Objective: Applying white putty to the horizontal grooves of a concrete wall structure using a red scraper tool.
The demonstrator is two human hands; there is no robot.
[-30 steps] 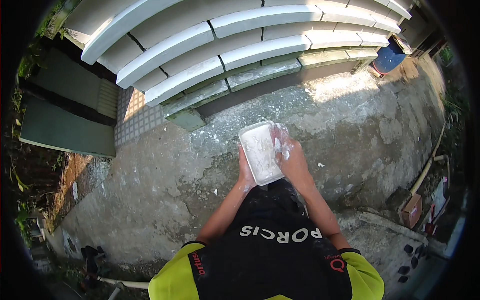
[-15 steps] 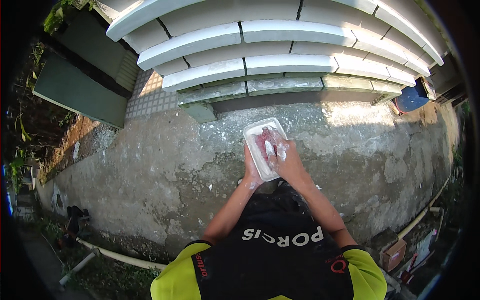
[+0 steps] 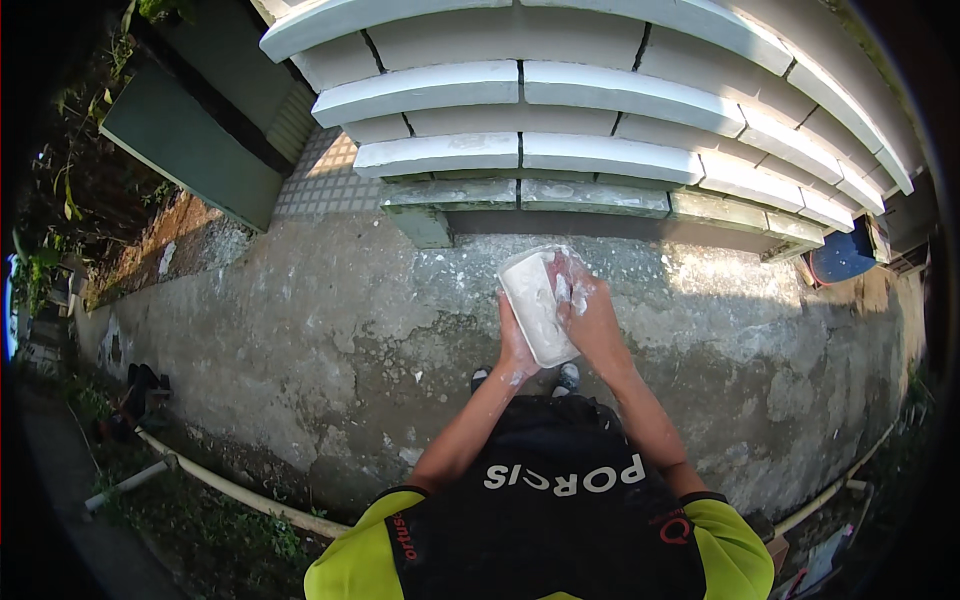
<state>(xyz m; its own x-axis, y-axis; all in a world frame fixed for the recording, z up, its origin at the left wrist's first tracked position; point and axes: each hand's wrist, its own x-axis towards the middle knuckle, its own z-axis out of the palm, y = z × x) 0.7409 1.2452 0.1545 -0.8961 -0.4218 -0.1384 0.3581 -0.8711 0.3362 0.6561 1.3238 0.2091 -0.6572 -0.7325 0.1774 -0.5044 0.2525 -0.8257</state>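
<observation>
A white rectangular tub (image 3: 527, 278) is held in front of my body, with pale white material (image 3: 540, 312) inside it. My left hand (image 3: 514, 340) is closed around the tub's left side and lower end, its fingers mostly hidden beneath. Over the tub's right edge, my right hand (image 3: 592, 312) is closed, with white smears on its back and fingers. A pinkish-red patch shows by its fingertips; whether that is a held object or the fingers themselves I cannot make out.
White-painted stepped ledges (image 3: 610, 150) rise ahead, with a mossy lowest ledge. A green panel (image 3: 190, 160) stands at left, and a dark blue round container (image 3: 842, 258) at right. Stained concrete (image 3: 330, 300) lies underfoot; a pale pipe (image 3: 240, 490) runs behind.
My right hand has shifted toward the tub's upper right edge, and the reddish patch seen inside the tub is mostly out of sight. More of the white material shows. The view has shifted slightly.
</observation>
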